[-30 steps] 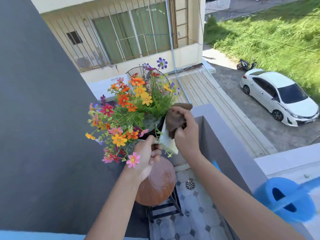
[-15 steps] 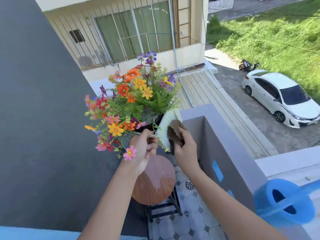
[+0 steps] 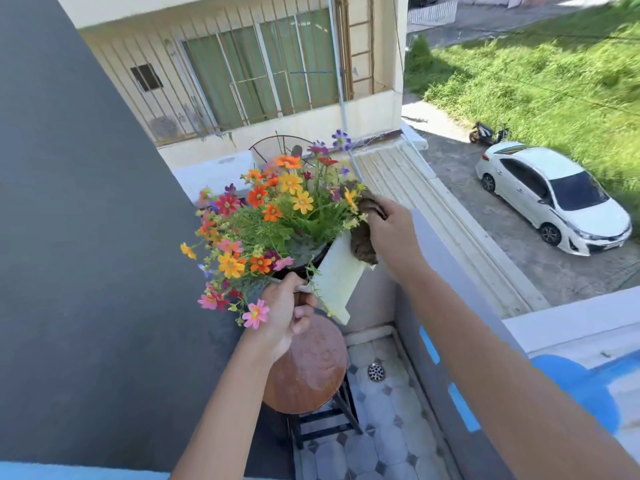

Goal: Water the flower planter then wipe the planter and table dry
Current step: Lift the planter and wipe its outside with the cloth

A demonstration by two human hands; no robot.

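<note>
Brown cloth [image 3: 363,237] sits bunched in the right hand [image 3: 393,233], whose fingers are curled tight around it and press it against the upper far edge of the white planter [image 3: 337,271]. The left hand [image 3: 287,313] grips the planter's near lower corner, fingers wrapped closed around it, and holds the whole thing tilted in the air above the round wooden table [image 3: 308,375], not touching it. Flowers [image 3: 270,209] spill toward the left over that hand.

Only the head view is given. Compared with half a second ago, the cloth has travelled up the planter's white side, from near its middle to the top rim beside the blooms, and the planter is tipped further so more of its pale face shows. A second ago the cloth was also high on that side, so the hand appears to be stroking up and down the same face. That suggests the watering is over and the drying of the planter is under way, though whether the other faces are done cannot be told.

The tabletop shows a pale sheen across its surface, which looks like water not yet wiped, so the table half of the job probably remains. A blue watering can [image 3: 575,389] sits blurred at the lower right, well apart from both hands, near the grey balcony wall [image 3: 446,306].
</note>
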